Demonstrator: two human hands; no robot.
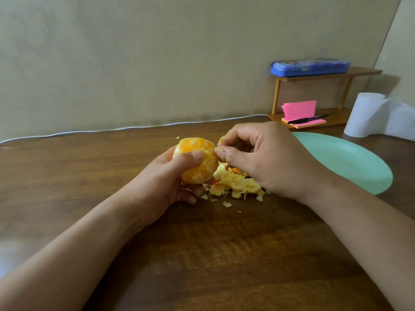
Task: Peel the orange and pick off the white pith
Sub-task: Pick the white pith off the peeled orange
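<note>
A peeled orange (197,167) with patches of white pith is held just above the wooden table by my left hand (173,180), thumb across its front and fingers curled beneath. My right hand (265,158) is beside the fruit on its right, thumb and forefinger pinching a small scrap of pith (221,139) close to the orange's upper right side. Under that hand a heap of torn peel and pith (235,182) lies on the table, with small flakes scattered around it.
A mint-green plate (350,160) lies right of my right hand. Behind it stand a paper roll (368,115) and a small wooden shelf (325,75) with a blue pencil case, pink sticky notes (301,110) and a pen. A white cable (89,132) runs along the wall.
</note>
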